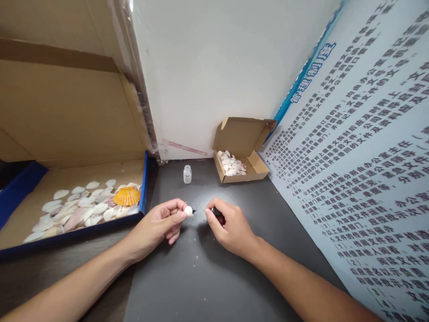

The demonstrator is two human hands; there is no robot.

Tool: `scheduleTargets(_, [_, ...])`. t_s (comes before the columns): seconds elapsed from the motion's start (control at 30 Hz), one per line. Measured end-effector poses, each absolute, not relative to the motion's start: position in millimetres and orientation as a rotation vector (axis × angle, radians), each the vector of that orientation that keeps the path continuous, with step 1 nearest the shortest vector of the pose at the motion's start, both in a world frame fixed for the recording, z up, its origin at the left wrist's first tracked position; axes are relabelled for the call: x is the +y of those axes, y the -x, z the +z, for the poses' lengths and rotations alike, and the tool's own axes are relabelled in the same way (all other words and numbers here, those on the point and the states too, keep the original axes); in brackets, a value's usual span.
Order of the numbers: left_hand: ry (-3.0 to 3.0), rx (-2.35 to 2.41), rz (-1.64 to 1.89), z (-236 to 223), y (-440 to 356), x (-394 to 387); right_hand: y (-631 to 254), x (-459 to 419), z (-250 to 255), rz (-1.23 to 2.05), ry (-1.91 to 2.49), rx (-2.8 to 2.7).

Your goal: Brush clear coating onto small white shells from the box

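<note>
Between its thumb and forefinger, my left hand pinches a small white seashell, held over the dark tabletop. A small dark shape shows right beside the shell's right edge; I cannot tell what it is. My right hand is a little to the right, apart from the shell, with thumb and forefinger closed together. Something dark shows between those fingers, mostly hidden. Beyond both hands stands a small clear glass bottle with whitish contents and no cap on it.
A small open cardboard box with white shells stands at the back right. On the left is a large blue-edged box of shells, with an orange scallop shell on top. White specks dot the dark tabletop. A printed panel borders the right.
</note>
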State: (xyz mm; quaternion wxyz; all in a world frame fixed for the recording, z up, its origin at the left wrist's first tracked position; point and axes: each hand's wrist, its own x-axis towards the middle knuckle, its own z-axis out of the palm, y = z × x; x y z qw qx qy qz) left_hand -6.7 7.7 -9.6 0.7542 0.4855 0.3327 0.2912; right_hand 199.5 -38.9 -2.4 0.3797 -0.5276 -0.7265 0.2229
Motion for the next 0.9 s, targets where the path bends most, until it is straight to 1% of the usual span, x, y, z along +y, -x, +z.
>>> scheduleTargets(0.2, [-1.046, 0.718, 0.648, -8.5, 5.5, 8.3, -197.9, -40.6, -1.5, 0.692, 1.321, -1.864])
scheduleTargets(0.37, [-1.049, 0.727, 0.643, -8.3, 5.8, 7.4, -198.8, -39.5, 1.0, 0.658, 1.500, -1.867])
scheduleTargets(0.53, [-1.037, 0.721, 0.648, -9.4, 6.2, 7.6, -199.7, -41.3, 3.7, 0.722, 1.407, -1.873])
scheduleTargets(0.7, [-1.035, 0.736, 0.646, -7.9, 6.2, 8.3, -200.4, -41.5, 2.1, 0.658, 1.491, -1.872])
scheduleTargets(0.9, [-1.046, 0.716, 0.651, -8.1, 6.1, 7.6, -198.9, -43.1, 1.2, 0.689, 1.259, -1.903])
